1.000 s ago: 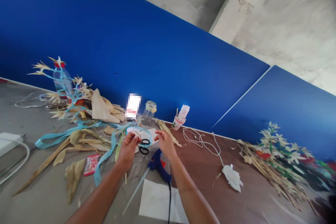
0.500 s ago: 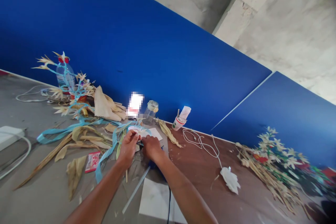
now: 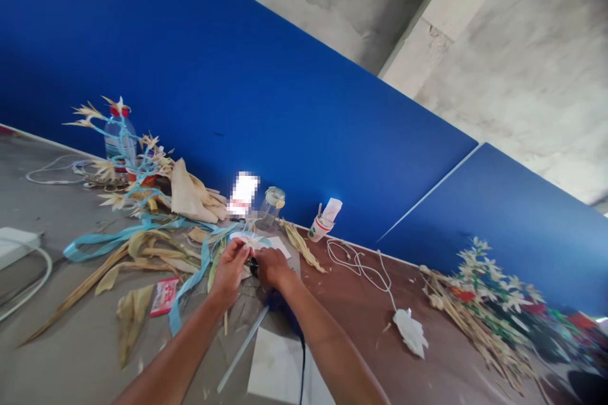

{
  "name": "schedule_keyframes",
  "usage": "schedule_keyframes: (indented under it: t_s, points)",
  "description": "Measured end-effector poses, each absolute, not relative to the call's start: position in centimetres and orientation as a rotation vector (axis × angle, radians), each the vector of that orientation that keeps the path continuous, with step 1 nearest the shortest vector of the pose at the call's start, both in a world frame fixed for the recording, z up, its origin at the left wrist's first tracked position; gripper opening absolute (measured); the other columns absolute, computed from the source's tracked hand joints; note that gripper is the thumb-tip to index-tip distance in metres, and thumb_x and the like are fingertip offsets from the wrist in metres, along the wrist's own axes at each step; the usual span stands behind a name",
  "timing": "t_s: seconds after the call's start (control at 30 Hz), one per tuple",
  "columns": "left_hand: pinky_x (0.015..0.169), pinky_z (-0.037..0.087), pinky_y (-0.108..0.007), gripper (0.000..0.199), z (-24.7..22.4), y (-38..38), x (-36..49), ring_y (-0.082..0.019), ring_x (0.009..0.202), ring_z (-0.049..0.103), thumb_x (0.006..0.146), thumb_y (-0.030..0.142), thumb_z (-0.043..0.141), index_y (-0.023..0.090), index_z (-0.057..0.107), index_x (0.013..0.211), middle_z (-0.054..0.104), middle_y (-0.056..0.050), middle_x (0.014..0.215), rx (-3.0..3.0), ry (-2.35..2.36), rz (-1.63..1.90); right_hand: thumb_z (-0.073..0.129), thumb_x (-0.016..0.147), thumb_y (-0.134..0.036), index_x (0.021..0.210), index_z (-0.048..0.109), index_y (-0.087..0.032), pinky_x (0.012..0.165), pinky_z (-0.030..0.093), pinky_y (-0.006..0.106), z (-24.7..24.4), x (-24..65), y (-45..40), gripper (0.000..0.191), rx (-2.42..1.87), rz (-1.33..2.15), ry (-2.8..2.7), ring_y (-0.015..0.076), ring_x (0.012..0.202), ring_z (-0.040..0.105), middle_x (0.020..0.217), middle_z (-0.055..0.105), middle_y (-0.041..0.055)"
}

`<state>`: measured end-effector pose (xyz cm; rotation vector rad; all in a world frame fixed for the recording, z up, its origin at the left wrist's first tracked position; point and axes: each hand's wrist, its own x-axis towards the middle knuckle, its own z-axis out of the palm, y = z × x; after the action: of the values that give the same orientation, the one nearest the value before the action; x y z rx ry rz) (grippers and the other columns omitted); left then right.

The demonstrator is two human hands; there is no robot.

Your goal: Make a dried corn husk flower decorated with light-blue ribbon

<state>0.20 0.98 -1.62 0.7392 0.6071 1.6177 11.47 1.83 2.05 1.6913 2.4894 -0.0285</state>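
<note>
My left hand [image 3: 230, 273] is closed, pinching a small pale corn-husk flower [image 3: 255, 241] between thumb and fingertips. Close beside it, my right hand [image 3: 272, 267] is wrapped round a dark blue hot glue gun [image 3: 281, 310], mostly hidden beneath the hand and forearm. A long translucent glue stick [image 3: 242, 350] juts from the gun's rear toward me, and a black cord [image 3: 303, 364] runs down from it. The gun's dark front end points at the flower. Behind the hands lies a white paper [image 3: 280, 247]. Light blue ribbon [image 3: 177, 310] trails to the left of my left hand.
Dried husks [image 3: 133, 316] and a red packet [image 3: 164, 296] lie left. A husk flower arrangement [image 3: 135, 168], a bottle [image 3: 116, 139], a glass jar [image 3: 272, 207] and a paper cup [image 3: 321, 228] stand along the blue partition [image 3: 285, 107]. White cable [image 3: 358, 262] and more flowers [image 3: 498, 278] are right.
The view has shifted slightly, so the scene at right sits lower and further left. Both hands stay together at the flower, holding the same things.
</note>
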Motion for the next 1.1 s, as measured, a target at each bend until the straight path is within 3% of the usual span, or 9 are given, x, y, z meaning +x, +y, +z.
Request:
schedule_keyframes:
  t_s: [0.2,0.4,0.6,0.73,0.87,0.97,1.1]
  points:
    - [0.065,0.044,-0.024,0.019,-1.6,1.0,0.1,-0.011,0.063,0.053,0.069,0.032,0.072,0.020,0.058,0.074,0.059,0.003,0.069,0.744,0.584,1.629,0.055,0.078,-0.021,0.110,0.060,-0.023,0.085,0.042,0.032,2.5,12.4,1.7,0.033,1.683,-0.098,2.543,0.0232,0.100,0.062,0.109,0.068,0.0068]
    - [0.065,0.044,-0.024,0.024,-0.8,0.8,0.0,-0.010,0.063,0.053,0.065,0.033,0.075,0.018,0.058,0.072,0.058,0.003,0.068,0.701,0.547,1.640,0.066,0.072,-0.031,0.129,0.049,-0.028,0.072,0.044,0.025,2.9,14.0,1.3,0.060,1.792,-0.369,2.598,0.0189,0.088,0.063,0.099,0.070,0.0000]
    - [0.064,0.045,-0.025,0.026,0.2,0.4,-0.1,-0.010,0.062,0.052,0.063,0.035,0.076,0.018,0.059,0.070,0.057,0.002,0.067,0.696,0.529,1.648,0.061,0.071,-0.018,0.102,0.068,-0.024,0.064,0.043,0.024,2.4,16.4,1.0,0.032,1.890,-0.777,2.729,0.0153,0.071,0.061,0.081,0.069,-0.0007]
    - [0.064,0.045,-0.024,0.024,0.3,0.4,-0.2,-0.010,0.062,0.052,0.064,0.034,0.076,0.018,0.060,0.070,0.057,0.001,0.067,0.726,0.506,1.629,0.062,0.067,-0.016,0.100,0.068,-0.020,0.054,0.040,0.020,1.8,17.5,0.8,0.034,1.989,-1.207,2.702,0.0110,0.057,0.054,0.067,0.064,-0.0030]
    - [0.066,0.044,-0.025,0.020,-0.3,0.7,-0.3,-0.011,0.065,0.052,0.067,0.033,0.073,0.018,0.060,0.070,0.057,0.001,0.068,0.767,0.544,1.641,0.070,0.060,-0.022,0.104,0.067,-0.017,0.054,0.039,0.021,2.9,18.4,-0.5,0.044,2.056,-1.877,2.590,0.0103,0.057,0.051,0.066,0.060,-0.0035]
    - [0.066,0.043,-0.025,0.018,-0.7,0.9,-0.3,-0.013,0.066,0.053,0.067,0.032,0.072,0.018,0.061,0.072,0.057,0.001,0.067,0.821,0.636,1.645,0.067,0.067,-0.036,0.103,0.067,-0.016,0.055,0.039,0.021,4.7,19.1,-2.2,0.041,2.017,-2.062,2.568,0.0107,0.059,0.051,0.065,0.058,-0.0024]
    - [0.067,0.043,-0.025,0.015,-0.7,0.8,-0.2,-0.014,0.067,0.055,0.069,0.031,0.070,0.019,0.063,0.075,0.058,0.001,0.069,0.891,0.721,1.631,0.069,0.069,-0.036,0.102,0.068,-0.015,0.052,0.037,0.021,6.4,19.1,-4.0,0.039,1.969,-2.060,2.529,0.0106,0.056,0.050,0.063,0.059,-0.0015]
